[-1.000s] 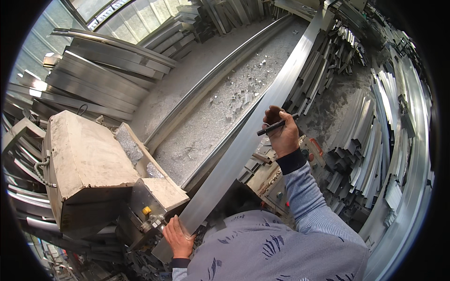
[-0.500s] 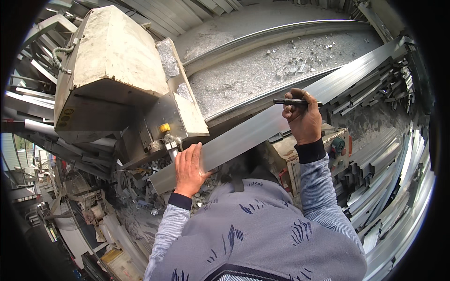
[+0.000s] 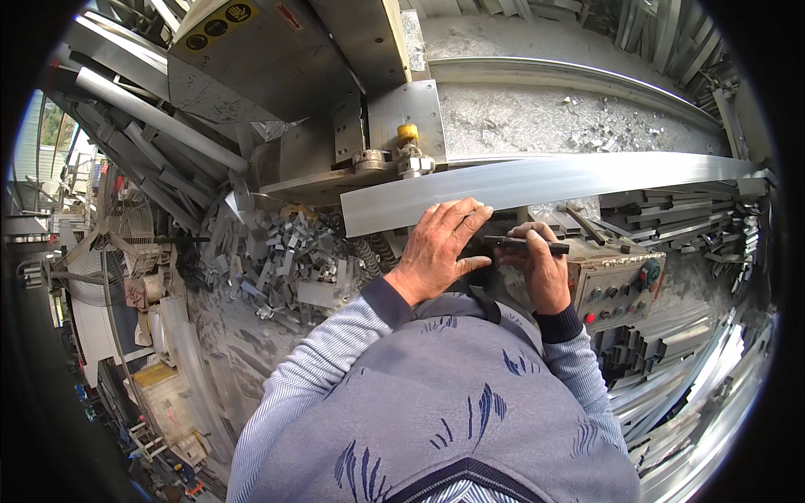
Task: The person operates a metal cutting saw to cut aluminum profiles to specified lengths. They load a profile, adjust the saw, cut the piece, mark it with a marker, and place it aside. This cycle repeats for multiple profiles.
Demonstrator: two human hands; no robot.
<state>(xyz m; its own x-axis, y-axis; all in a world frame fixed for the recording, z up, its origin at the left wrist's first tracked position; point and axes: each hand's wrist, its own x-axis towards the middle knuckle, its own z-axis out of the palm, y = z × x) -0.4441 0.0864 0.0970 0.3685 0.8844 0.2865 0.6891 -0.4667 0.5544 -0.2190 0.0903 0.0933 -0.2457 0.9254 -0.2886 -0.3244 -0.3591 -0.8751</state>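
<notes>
Since half a second ago the left hand (image 3: 436, 243) has slid along the aluminium profile (image 3: 537, 186) toward the right hand, and the right hand (image 3: 537, 270) has come off the strip's top and dropped to its near edge; the two hands now sit close together at about 12 o'clock from the person's chest.

The left hand lies spread wide and flat, fingers pressing the lower edge of the profile near its cut left end. The right hand is closed around a black marker pen (image 3: 524, 244), held level just below the strip, its tip pointing toward the left hand's fingers.

As a judgement, the profile is laid in place beside the saw head (image 3: 352, 101) and steadied, but no mark shows on it and no fresh cut is visible, so marking and cutting seem left to do.

The profile is a long, flat, brushed silver strip running toward 3 o'clock. The saw housing at 11 o'clock is dull, dusty grey metal with a yellow knob (image 3: 407, 132). Short shiny offcuts (image 3: 281, 260) heap at 9 o'clock; a control box (image 3: 616, 285) with coloured buttons sits at 3 o'clock.
</notes>
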